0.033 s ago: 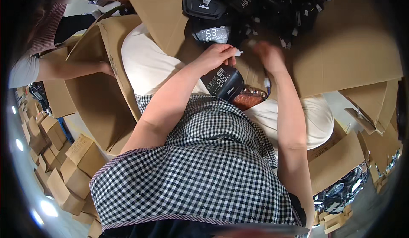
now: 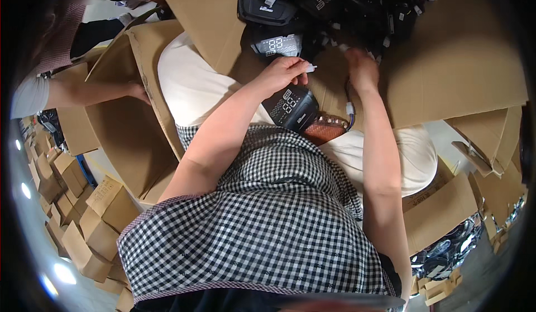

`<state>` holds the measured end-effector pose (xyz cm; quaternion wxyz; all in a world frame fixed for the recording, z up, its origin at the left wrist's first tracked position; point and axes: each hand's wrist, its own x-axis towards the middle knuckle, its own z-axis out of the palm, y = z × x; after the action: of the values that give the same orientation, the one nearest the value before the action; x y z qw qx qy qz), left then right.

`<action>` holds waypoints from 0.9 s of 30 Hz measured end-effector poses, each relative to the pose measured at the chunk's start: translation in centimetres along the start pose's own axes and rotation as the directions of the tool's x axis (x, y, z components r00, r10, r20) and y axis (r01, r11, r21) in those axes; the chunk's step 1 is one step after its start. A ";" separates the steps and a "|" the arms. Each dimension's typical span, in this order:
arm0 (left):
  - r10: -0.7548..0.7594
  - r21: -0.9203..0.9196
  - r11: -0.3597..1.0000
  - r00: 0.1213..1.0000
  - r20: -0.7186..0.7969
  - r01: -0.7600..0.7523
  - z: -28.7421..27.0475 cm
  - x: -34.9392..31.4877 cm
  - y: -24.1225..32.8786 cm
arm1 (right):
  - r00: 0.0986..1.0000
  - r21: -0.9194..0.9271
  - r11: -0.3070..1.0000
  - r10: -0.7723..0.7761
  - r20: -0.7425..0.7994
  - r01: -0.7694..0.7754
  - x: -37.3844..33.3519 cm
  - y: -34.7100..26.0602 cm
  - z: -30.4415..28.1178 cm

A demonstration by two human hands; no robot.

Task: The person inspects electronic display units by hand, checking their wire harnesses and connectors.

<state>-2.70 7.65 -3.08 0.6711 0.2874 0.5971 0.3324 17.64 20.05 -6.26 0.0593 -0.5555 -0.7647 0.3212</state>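
My left hand point(image 2: 282, 74) is closed in a pinch on a small white plug connector point(image 2: 310, 68). Just below it, a black display unit point(image 2: 291, 108) with pale digits on its face rests at my lap. My right hand point(image 2: 363, 70) pinches another white connector point(image 2: 343, 48) to the right, apart from the left one. From under that hand a thin dark cable point(image 2: 348, 91) drops to a white cable joint point(image 2: 350, 109). Beside the display unit sits a reddish-brown woven item point(image 2: 324, 130). A brightly lit display point(image 2: 282, 45) lies beyond my left hand.
Black display units point(image 2: 268, 7) with white plugs are heaped on the cardboard point(image 2: 458, 83). An open carton point(image 2: 123, 111) stands at my left, where another person's hand point(image 2: 138, 92) touches its edge. Small boxes point(image 2: 95, 234) pile up lower left; a carton of bagged cables point(image 2: 446, 250) is lower right.
My right hand has moved a little to the right, away from my left hand, and is less blurred. The left hand and the display unit on my lap have hardly moved.
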 end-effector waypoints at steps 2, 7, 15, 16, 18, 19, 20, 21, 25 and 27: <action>-0.019 0.009 1.000 1.000 -0.015 0.019 0.4 -0.3 0.5 | 0.984 -0.205 0.976 -0.104 -0.147 0.073 1.1 2.9 0.5; 0.144 0.121 0.983 0.988 -0.059 -0.137 1.5 -0.6 0.7 | 0.989 -0.377 0.920 -0.062 0.134 0.109 3.8 10.0 3.8; 0.547 0.492 0.719 0.836 0.036 -0.491 1.9 -0.1 -0.3 | 0.903 -0.285 0.858 -0.421 0.085 0.427 -7.2 -1.4 0.4; 0.627 0.519 0.618 0.768 0.126 -0.590 2.1 -0.3 0.0 | 0.904 -0.289 0.858 -0.420 0.081 0.425 -8.2 -2.6 -0.6; 0.546 0.367 0.681 0.773 0.322 -0.634 2.4 -0.2 -0.1 | 0.926 -0.100 0.933 -0.322 0.199 0.346 -10.1 -3.9 -1.8; 0.436 0.376 0.730 0.812 0.387 -0.571 2.6 -0.2 -0.3 | 0.932 -0.051 0.949 -0.293 0.215 0.310 -10.8 -3.9 -2.2; 0.319 0.393 0.770 0.836 0.446 -0.503 2.7 -0.3 -0.4 | 0.934 -0.053 0.951 -0.287 0.212 0.304 -11.3 -3.4 -2.3; 0.318 0.391 0.769 0.834 0.451 -0.505 2.7 -0.3 -0.6 | 0.932 0.141 0.943 -0.323 0.163 0.302 -11.7 -2.7 -2.4; 0.388 0.318 0.716 0.734 0.558 -0.621 2.7 -0.1 0.3 | 0.953 0.564 0.806 -0.286 0.102 0.182 -12.7 -1.0 -1.7; 0.414 0.307 0.719 0.740 0.531 -0.623 2.6 0.0 0.0 | 0.960 0.687 0.718 -0.257 0.114 0.111 -12.8 -1.1 -1.6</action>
<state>-0.09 7.71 -2.78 0.5702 0.6643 0.3890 0.2868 22.28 9.15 -1.02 0.2103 -0.3814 -0.6499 0.6228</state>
